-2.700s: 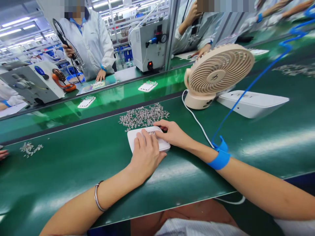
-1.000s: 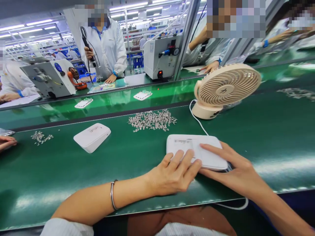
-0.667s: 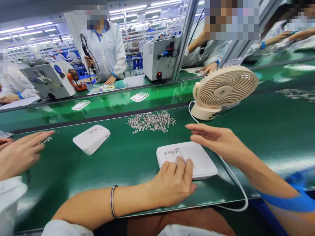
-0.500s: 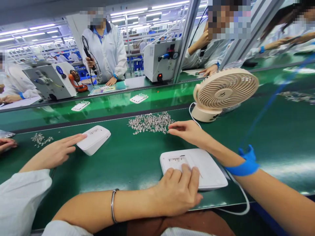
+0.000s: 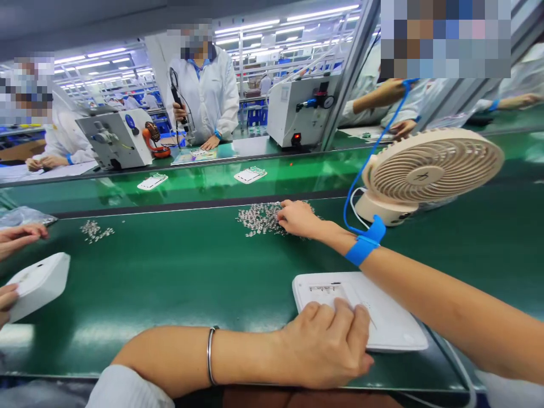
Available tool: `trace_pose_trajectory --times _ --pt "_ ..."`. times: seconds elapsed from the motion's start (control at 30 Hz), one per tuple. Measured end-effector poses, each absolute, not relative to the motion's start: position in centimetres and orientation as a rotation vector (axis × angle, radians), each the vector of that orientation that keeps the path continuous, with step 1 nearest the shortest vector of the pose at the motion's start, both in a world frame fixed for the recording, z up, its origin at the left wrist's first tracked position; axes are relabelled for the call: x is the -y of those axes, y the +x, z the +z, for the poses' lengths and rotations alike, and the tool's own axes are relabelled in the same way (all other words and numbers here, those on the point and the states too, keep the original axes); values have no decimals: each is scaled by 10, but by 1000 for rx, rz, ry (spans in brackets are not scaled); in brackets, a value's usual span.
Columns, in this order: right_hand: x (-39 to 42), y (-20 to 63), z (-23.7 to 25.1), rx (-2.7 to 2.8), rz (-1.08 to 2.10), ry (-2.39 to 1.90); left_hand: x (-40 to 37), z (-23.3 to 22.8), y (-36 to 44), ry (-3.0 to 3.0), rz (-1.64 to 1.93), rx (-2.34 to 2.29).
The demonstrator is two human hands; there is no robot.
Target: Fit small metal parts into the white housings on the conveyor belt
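A: Where is the left hand (image 5: 325, 345)?

B: It is at the lower centre of the frame. It lies palm down, fingers together and a little curled, and the fingertips press on the near edge of the white flat case (image 5: 361, 309). The case lies flat on the green surface (image 5: 178, 272), at the lower right of the middle.

A: And the right hand (image 5: 297, 218)?

B: It reaches across to the centre of the frame, into the pile of small metal parts (image 5: 259, 218). The fingers are bent down on the pile. I cannot tell if they pinch one part. A blue wrist strap (image 5: 364, 243) is on this wrist, and its blue coiled cord (image 5: 365, 164) goes up to the upper right.

A: What is near?

B: A beige desk fan (image 5: 429, 173) stands at the right, just beyond the arm. At the left edge, another person's hands (image 5: 19, 238) hold a second white case (image 5: 38, 283). A smaller heap of parts (image 5: 96, 230) lies near them. Behind the surface, a person in a white coat (image 5: 210, 93) stands at the upper centre.
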State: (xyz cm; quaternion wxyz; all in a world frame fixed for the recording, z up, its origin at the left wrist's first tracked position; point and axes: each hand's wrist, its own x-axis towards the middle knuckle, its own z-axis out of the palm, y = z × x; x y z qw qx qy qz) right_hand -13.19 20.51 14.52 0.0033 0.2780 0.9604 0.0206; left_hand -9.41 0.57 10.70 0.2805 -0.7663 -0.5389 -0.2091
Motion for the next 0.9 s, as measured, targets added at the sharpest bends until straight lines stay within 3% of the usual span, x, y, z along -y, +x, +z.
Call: trace_pose_trajectory --times 0.13,0.3,0.47,0.63,0.77,0.9 --pt "-206 -125 145 -3105 97 778 -7 106 -95 -2035 -575 1413" --pt "-214 -94 145 -3476 -263 766 -9 108 -94 -2070 -525 1419" --pt "-218 -50 133 -3686 -568 1234 -11 108 -95 -2022 -517 1450" --pt "-213 -22 127 -3515 -1030 1746 -11 111 -98 -1954 -467 1492" --pt "-208 -19 133 -3463 -1377 1758 -16 105 -105 -1982 -573 1537" --pt "-210 -21 132 -3522 -1391 1650 -25 106 -124 -2036 -684 1780"
